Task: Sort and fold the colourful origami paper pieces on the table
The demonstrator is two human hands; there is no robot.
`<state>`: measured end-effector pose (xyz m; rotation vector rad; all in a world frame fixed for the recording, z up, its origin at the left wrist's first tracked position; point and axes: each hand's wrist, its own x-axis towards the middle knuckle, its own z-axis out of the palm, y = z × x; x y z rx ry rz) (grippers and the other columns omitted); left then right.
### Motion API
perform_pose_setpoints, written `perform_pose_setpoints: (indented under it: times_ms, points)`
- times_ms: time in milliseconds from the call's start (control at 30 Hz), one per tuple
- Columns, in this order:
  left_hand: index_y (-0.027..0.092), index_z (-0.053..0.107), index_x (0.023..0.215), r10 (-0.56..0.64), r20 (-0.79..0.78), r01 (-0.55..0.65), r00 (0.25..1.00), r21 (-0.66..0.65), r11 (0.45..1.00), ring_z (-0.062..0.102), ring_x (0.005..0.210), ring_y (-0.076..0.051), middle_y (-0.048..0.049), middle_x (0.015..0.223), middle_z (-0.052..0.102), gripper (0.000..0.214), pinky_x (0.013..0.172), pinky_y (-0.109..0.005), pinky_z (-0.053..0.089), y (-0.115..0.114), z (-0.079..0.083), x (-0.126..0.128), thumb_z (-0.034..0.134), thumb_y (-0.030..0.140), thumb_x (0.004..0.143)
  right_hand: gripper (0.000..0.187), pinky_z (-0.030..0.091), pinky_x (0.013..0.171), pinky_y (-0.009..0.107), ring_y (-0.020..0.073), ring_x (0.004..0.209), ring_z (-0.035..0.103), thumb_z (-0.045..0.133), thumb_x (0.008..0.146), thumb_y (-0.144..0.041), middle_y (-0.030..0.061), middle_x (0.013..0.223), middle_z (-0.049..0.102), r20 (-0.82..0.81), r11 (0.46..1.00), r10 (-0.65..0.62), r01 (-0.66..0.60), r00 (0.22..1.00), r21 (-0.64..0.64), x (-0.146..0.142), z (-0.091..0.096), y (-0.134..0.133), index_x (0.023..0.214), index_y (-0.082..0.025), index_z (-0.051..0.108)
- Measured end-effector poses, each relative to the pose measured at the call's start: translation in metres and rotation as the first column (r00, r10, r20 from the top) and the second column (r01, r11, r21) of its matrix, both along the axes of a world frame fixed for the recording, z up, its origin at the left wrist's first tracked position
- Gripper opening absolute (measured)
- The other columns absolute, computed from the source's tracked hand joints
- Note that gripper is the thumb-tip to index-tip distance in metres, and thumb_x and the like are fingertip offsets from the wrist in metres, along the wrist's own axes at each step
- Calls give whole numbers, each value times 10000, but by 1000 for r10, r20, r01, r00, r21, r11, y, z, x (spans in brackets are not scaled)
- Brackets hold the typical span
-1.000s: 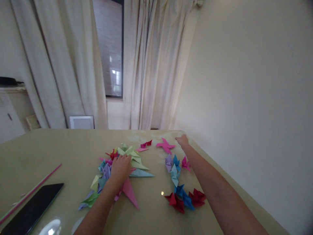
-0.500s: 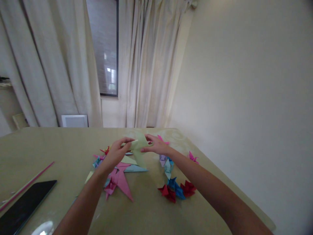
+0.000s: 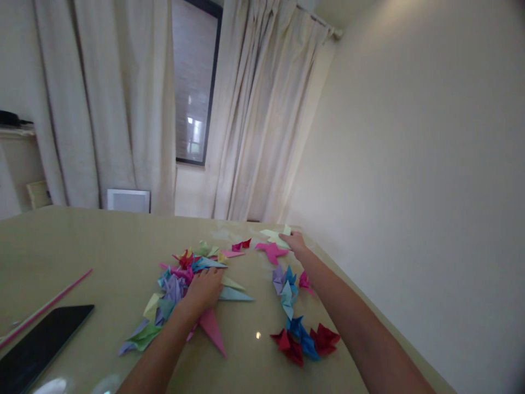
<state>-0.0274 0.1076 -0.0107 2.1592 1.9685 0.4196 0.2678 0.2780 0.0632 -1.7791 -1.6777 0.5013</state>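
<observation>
Far to the right, my right hand (image 3: 294,242) is closed at the edge of a pale green paper crane (image 3: 274,237), low over the table or touching it. Just in front lies a pink paper crane (image 3: 271,251). On the left, my left hand (image 3: 208,287) is palm down on a heap of folded paper cranes, fingers together and curled over a large pink crane (image 3: 212,331); the fingertips are hidden. A light blue pointed crane (image 3: 235,294) sticks out beside that hand. Purple cranes (image 3: 174,287) and a green one (image 3: 145,336) lie near the wrist.
Right of centre, several cranes form a row: light blue (image 3: 288,300), blue (image 3: 303,338) and red (image 3: 326,339). A small red crane (image 3: 241,245) lies farther back. At left are a black tablet-like slab (image 3: 45,339) and a thin pink stick (image 3: 53,303). The wall (image 3: 410,191) borders the table's right side.
My right hand has carried the pale green crane from the middle to the far right. My left hand has let go of it and come down onto the heap. The view has tilted slightly.
</observation>
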Motion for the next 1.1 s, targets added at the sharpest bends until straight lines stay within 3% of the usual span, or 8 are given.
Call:
perform_pose_setpoints:
  times_ms: [100,167,267,400,500,633,900,1100]
  points:
    - [178,670,1351,-2,-90,-2,996,-38,999,641,1301,-374,-199,1399,685,442,1098,-547,476,-1,-2,-1,558,168,924,369,578,990,513,286,1159,672,708,1027,-351,114,1341,652,154,990,-140,139,978,16,0,-5,9,1341,-170,635]
    - [184,656,1373,0,-130,-6,991,-47,999,629,1313,-366,-191,1409,673,452,1103,-529,469,-1,0,-1,558,182,932,436,509,1070,568,338,1264,617,703,1019,-314,165,1406,609,253,990,-140,134,957,43,-15,-12,12,1407,-149,592]
    - [167,650,1376,4,-172,-14,985,-53,999,618,1314,-376,-200,1431,649,445,1095,-532,469,-2,3,-1,547,191,944,523,444,1141,509,340,1342,569,720,984,-232,195,1438,593,373,997,43,-66,927,50,-57,-29,15,1474,-151,556]
    - [170,677,1321,-8,-202,-7,979,-72,997,615,1314,-375,-188,1422,651,388,1079,-523,477,-5,6,-1,534,221,964,573,443,1165,515,320,1394,533,769,969,-306,114,1549,534,462,920,357,-391,812,-23,-118,-53,20,1496,-237,557]
    - [189,661,1344,-25,-211,6,977,-89,996,616,1322,-354,-175,1434,647,391,1088,-506,472,-6,7,-4,529,257,982,469,508,1098,576,333,1328,586,734,1010,-367,123,1519,554,485,868,470,-487,738,-100,-144,-65,26,1429,-203,604]
    - [175,657,1346,-43,-202,23,978,-98,995,605,1336,-354,-184,1444,640,395,1097,-514,459,-6,8,-6,500,271,997,324,588,997,496,273,1171,677,703,1038,-353,105,1352,660,493,839,529,-511,691,-185,-150,-69,30,1311,-182,664]
    - [202,700,1267,-31,-186,14,982,-94,995,627,1310,-365,-171,1401,672,350,1094,-531,451,-8,12,-2,533,257,965,310,615,937,460,252,1096,703,705,1039,-355,95,1287,684,414,863,500,-479,760,-162,-125,-52,11,1286,-170,670]
    - [199,711,1293,-44,-174,33,984,-66,997,638,1308,-401,-194,1383,693,376,1089,-581,466,-8,22,-6,589,240,940,100,607,925,392,204,992,730,707,990,-152,58,1058,755,207,839,517,-539,831,67,-100,5,-23,1088,-140,714]
